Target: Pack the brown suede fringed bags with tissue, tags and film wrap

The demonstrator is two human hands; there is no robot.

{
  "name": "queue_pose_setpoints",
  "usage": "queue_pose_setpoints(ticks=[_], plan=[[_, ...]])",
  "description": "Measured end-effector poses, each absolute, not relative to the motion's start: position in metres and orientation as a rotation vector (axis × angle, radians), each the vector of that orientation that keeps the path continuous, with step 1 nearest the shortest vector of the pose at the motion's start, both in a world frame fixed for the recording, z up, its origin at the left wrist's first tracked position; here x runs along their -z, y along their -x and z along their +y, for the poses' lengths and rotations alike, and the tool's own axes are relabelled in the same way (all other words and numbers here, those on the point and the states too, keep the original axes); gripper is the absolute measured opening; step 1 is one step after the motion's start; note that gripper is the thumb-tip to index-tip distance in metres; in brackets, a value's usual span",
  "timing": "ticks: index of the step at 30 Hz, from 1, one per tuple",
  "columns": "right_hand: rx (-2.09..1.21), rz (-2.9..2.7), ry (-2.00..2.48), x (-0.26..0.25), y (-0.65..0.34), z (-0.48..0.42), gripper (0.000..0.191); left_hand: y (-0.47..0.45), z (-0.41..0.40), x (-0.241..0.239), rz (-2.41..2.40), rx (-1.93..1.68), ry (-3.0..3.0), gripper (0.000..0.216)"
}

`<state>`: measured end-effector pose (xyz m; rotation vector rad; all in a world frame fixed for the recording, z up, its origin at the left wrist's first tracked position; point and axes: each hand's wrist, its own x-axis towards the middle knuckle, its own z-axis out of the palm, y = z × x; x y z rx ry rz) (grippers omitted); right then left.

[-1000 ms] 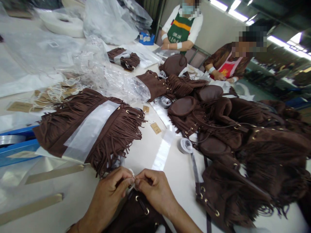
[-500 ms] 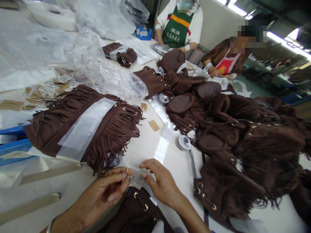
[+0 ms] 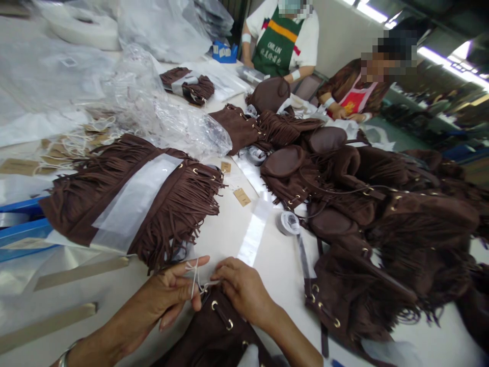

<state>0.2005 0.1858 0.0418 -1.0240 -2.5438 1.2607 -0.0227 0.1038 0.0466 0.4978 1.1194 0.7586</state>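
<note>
My left hand (image 3: 170,298) pinches a thin white string (image 3: 194,278) that loops over its fingers at the near edge of the table. My right hand (image 3: 242,289) is closed on the other end of that string, right at the top edge of a dark brown suede bag (image 3: 216,336) with brass eyelets lying under both hands. The string runs between the two hands, just above the bag's rim.
A banded stack of brown fringed pieces (image 3: 130,196) lies left of centre. A heap of fringed bags (image 3: 382,224) fills the right. A tape roll (image 3: 287,223), paper tags (image 3: 242,197) and clear plastic bags (image 3: 160,114) lie between. Two people stand at the far end.
My hands drew apart from a tight pinch, then closed in again on the bag's rim. The white string now loops over my left fingers. The camera shifted slightly.
</note>
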Motion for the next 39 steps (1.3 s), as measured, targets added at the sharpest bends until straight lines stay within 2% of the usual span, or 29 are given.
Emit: queue_pose_setpoints(ticks=[4, 6, 10, 14, 18, 24, 25, 29, 32, 39], plan=[[-0.922, -2.679, 1.023, -0.059, -0.194, 0.190, 0.015, 0.022, 0.103, -0.036, 1.237, -0.728, -0.631, 0.085], [-0.791, -2.834, 1.029, -0.074, -0.191, 0.191, 0.011, 0.019, 0.102, -0.036, 1.301, -0.721, -0.676, 0.086], [-0.624, -3.088, 0.976, -0.095, -0.181, 0.189, 0.009, 0.011, 0.101, -0.046, 1.502, -0.668, -0.905, 0.070], [-1.030, -2.822, 0.898, -0.100, -0.172, 0.188, 0.019, 0.004, 0.107, -0.061, 1.629, -0.582, -1.328, 0.061], [-1.513, -2.354, 0.830, -0.097, -0.171, 0.193, 0.036, 0.000, 0.113, -0.067, 1.609, -0.558, -1.451, 0.032], [-2.062, -1.987, 1.020, -0.087, -0.180, 0.197, 0.044, 0.000, 0.116, -0.052, 1.678, -0.500, -1.385, 0.060], [-2.101, -1.915, 1.091, -0.085, -0.178, 0.195, 0.045, 0.000, 0.116, -0.050, 1.664, -0.487, -1.392, 0.062], [-2.129, -1.450, 1.258, -0.074, -0.160, 0.181, 0.027, -0.002, 0.115, -0.047, 1.661, -0.465, -1.421, 0.057], [-2.199, -1.114, 1.284, -0.074, -0.152, 0.171, 0.028, -0.001, 0.115, -0.046, 1.634, -0.522, -1.457, 0.052], [-2.288, -0.815, 1.200, -0.087, -0.166, 0.176, 0.017, 0.005, 0.116, -0.053, 1.524, -0.677, -1.360, 0.043]])
